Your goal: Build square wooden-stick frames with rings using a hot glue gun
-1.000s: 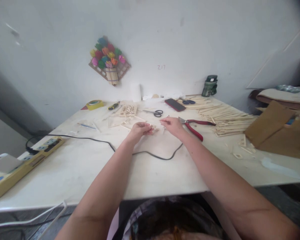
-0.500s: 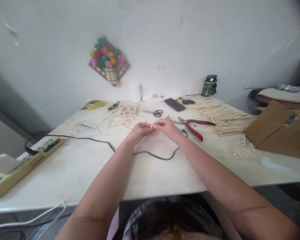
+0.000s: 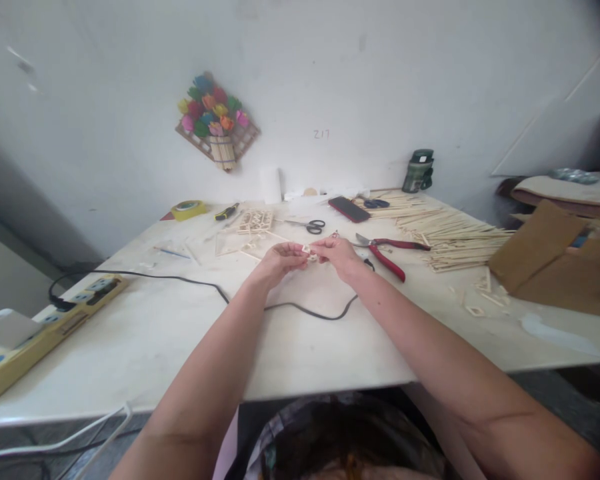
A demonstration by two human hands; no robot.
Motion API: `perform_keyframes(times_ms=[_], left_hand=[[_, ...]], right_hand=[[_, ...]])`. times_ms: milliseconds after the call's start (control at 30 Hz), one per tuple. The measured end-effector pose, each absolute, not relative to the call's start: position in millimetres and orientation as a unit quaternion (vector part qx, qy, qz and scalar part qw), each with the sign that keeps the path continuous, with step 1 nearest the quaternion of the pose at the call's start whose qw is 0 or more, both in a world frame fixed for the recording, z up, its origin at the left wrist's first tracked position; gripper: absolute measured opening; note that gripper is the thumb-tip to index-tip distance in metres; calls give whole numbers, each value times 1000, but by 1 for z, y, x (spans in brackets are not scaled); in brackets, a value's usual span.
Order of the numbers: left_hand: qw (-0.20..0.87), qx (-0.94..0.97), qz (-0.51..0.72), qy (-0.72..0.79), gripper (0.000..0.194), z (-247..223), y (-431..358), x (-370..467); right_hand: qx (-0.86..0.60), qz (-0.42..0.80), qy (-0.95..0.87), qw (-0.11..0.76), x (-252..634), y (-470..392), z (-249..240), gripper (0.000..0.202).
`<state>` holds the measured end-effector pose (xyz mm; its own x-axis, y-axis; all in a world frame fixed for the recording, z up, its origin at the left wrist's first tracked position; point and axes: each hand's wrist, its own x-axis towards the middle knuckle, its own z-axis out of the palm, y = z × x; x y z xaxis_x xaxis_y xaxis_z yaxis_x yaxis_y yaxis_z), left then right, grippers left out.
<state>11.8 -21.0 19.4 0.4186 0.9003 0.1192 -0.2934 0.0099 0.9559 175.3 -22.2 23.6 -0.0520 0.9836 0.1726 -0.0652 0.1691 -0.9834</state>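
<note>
Between the fingertips of both hands is a small pale wooden piece [image 3: 310,253], held just above the table's middle. My left hand [image 3: 283,260] pinches it from the left, fingers closed. From the right, my right hand [image 3: 336,255] is closed on the same piece. Its exact shape is too small to tell. Black-handled scissors [image 3: 314,227] lie just beyond the hands. Red-handled pliers [image 3: 387,257] rest to the right of my right hand. A latticework of small sticks [image 3: 256,221] sits behind my left hand.
A black cable [image 3: 310,312] crosses the white table [image 3: 180,347] below the hands. Many thin sticks [image 3: 450,237] and a cardboard box [image 3: 555,260] are at the right. A phone [image 3: 349,209], yellow tape [image 3: 189,210] and a power strip [image 3: 65,320] also lie there.
My right hand has shifted slightly right, away from my left hand. More of the small pale piece shows between the fingertips.
</note>
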Motion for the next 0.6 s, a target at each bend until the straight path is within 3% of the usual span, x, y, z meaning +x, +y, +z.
perform_keyframes(times_ms=[433, 600], left_hand=[[615, 549, 464, 324, 26, 19, -22, 14], [600, 548, 479, 333, 26, 19, -21, 15]], right_hand=[[-424, 481, -556, 529, 170, -22, 17, 16], [-479, 364, -621, 502, 180, -20, 27, 20]])
